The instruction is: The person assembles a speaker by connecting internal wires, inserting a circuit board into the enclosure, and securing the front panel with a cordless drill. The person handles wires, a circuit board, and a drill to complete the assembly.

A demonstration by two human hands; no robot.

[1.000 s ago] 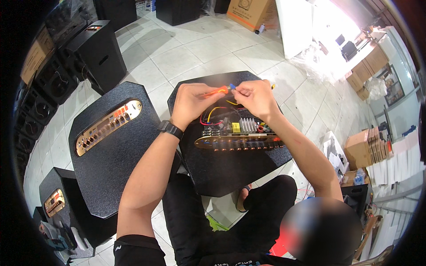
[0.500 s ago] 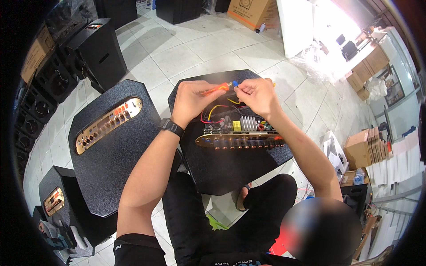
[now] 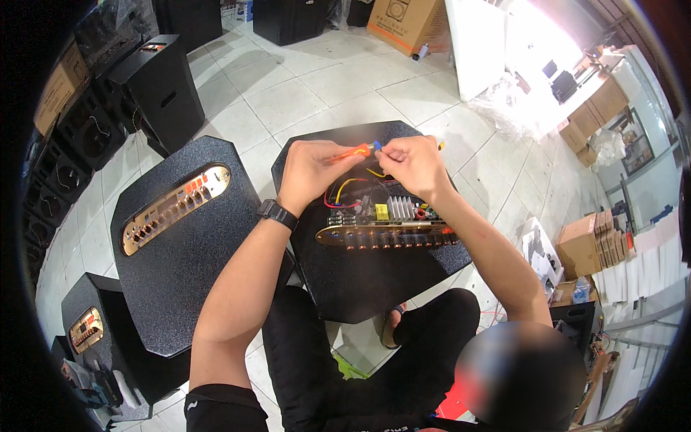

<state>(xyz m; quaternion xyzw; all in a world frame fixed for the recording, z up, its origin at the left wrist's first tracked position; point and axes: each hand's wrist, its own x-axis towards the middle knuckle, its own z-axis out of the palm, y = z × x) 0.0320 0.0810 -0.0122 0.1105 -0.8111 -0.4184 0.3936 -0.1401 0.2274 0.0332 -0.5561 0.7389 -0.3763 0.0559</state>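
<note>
My left hand (image 3: 317,167) is closed around a slim orange piece (image 3: 353,154) with a short metal end; its exact kind is unclear. Pinched in my right hand (image 3: 412,164) is a small blue connector (image 3: 377,145), its tip close against that metal end. Below both hands, an amplifier panel (image 3: 332,236) with a gold face and a row of knobs rests on the black speaker cabinet (image 3: 345,288). Its circuit board side carries a silver heatsink (image 3: 400,208) and a yellow component (image 3: 381,212). Red and yellow wires (image 3: 341,189) rise from the board toward my hands.
Left of my knees stands another black speaker cabinet (image 3: 194,281) with a gold knob panel (image 3: 176,209) fitted. A smaller cabinet (image 3: 119,309) sits lower left, beside a power tool (image 3: 97,385). Cardboard boxes (image 3: 579,241) are at the right, and tiled floor (image 3: 317,90) lies beyond.
Both hands hold nearly the same pose, with the orange piece and blue connector still end to end. The whole view has shifted slightly, and the cabinets appear a little lower.
</note>
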